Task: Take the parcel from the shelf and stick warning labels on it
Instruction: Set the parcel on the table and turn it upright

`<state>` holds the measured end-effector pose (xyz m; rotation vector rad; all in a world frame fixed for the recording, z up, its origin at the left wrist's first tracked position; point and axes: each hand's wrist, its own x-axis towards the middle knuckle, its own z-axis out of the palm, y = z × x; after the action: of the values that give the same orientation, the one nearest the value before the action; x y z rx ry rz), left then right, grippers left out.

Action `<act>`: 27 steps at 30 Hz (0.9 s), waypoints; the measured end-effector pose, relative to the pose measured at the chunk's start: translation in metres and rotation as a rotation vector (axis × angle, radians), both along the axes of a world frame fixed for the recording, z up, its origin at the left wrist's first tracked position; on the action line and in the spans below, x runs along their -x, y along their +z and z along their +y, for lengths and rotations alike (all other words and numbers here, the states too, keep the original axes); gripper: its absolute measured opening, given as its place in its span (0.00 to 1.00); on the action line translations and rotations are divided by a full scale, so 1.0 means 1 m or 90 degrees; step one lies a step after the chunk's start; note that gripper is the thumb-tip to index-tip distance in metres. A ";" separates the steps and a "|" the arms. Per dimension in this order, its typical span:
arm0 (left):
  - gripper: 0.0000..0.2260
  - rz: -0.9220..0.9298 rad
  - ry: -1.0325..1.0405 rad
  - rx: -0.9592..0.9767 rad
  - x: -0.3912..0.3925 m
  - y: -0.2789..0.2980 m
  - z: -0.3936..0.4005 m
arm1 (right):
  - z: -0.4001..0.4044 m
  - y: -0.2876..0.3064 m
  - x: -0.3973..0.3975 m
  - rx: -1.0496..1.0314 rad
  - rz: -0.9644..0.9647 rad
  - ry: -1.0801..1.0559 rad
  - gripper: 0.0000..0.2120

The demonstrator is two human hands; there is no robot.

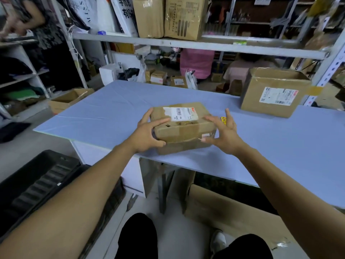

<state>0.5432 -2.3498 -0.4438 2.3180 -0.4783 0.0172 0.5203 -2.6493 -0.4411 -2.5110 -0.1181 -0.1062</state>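
A small brown cardboard parcel (183, 126) with a white shipping label and brown tape rests on the pale blue table (112, 113), near its front edge. My left hand (148, 133) grips the parcel's left end, thumb on the near side and fingers over the top. My right hand (223, 133) is at the right end with fingers spread, its fingertips touching or just off the box. Small yellow warning labels (223, 120) peek out on the table behind my right hand, mostly hidden.
A larger open cardboard box (274, 92) stands at the table's back right. A metal shelf (186, 43) above carries more boxes. Cartons lie on the floor at left (69, 100) and under the table (224, 208). A black crate (37, 184) sits at lower left.
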 end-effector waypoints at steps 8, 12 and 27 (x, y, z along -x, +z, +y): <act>0.37 0.069 0.028 0.177 -0.017 -0.005 -0.010 | 0.018 -0.024 -0.009 -0.177 -0.085 0.010 0.37; 0.37 -0.012 0.133 0.269 -0.026 -0.024 -0.028 | 0.024 -0.028 -0.028 -0.156 -0.130 -0.026 0.34; 0.35 -0.148 0.184 0.150 -0.108 -0.047 -0.036 | 0.040 -0.055 -0.117 -0.196 -0.208 -0.072 0.37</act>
<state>0.6512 -2.3854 -0.4912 2.1417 -0.2351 0.4631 0.6373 -2.6089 -0.4959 -2.1742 -0.0845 -0.5407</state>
